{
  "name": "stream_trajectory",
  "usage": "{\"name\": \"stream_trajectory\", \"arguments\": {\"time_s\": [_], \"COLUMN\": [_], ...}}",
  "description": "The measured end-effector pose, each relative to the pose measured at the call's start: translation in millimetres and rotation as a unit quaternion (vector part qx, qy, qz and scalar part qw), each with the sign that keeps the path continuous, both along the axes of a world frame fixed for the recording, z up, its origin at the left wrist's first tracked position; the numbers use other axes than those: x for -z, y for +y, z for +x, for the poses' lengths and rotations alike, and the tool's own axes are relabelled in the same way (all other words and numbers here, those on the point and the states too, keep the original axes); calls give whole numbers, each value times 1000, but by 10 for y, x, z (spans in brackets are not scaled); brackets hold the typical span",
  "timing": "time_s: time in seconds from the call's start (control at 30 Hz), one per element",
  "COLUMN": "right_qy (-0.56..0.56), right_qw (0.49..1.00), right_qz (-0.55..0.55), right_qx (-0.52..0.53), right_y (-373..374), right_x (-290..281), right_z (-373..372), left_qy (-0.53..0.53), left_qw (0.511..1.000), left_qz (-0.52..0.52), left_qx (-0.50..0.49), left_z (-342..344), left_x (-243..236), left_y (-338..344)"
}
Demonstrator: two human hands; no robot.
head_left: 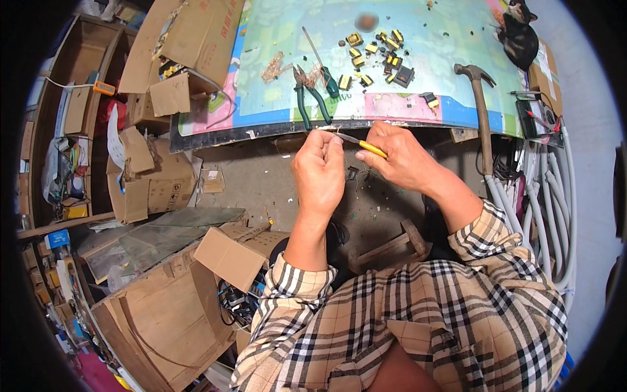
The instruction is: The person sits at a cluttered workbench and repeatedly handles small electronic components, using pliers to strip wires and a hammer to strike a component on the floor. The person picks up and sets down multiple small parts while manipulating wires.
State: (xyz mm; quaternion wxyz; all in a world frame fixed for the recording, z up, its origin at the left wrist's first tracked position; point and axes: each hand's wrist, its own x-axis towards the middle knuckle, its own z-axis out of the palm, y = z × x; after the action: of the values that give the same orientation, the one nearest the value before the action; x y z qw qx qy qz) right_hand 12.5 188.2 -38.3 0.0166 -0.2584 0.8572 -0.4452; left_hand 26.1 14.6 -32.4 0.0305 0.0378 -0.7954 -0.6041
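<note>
At the table's front edge, my left hand is closed, thumb and fingers pinched on something small I cannot make out. My right hand grips a yellow-handled tool, whose metal tip reaches to my left fingertips. Just beyond lie green-handled pliers and a long screwdriver with a green handle, beside tangled copper wire. Several black-and-yellow small components are scattered farther back on the colourful mat.
A hammer leans across the table's right edge, near a black-and-white cat and a meter. Cardboard boxes and shelves stand left. Pale conduits lie right. A wooden stool is below.
</note>
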Motion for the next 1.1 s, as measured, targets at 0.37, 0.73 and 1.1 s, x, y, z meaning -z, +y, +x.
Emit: {"name": "stream_trajectory", "arguments": {"time_s": [0.37, 0.73, 1.1], "right_qy": [-88, -94, -96], "right_qw": [992, 989, 986], "right_qz": [-81, -73, -79], "right_qx": [32, 86, 112], "right_y": [72, 102, 86], "right_x": [-67, -26, -41], "right_z": [-32, -41, -42], "left_qy": [36, 35, 40], "left_qw": [999, 997, 996], "left_qz": [13, 71, 84], "left_qx": [-14, 3, 2], "left_z": [54, 57, 79], "left_x": [-121, -142, -203], "left_y": [93, 149, 196]}}
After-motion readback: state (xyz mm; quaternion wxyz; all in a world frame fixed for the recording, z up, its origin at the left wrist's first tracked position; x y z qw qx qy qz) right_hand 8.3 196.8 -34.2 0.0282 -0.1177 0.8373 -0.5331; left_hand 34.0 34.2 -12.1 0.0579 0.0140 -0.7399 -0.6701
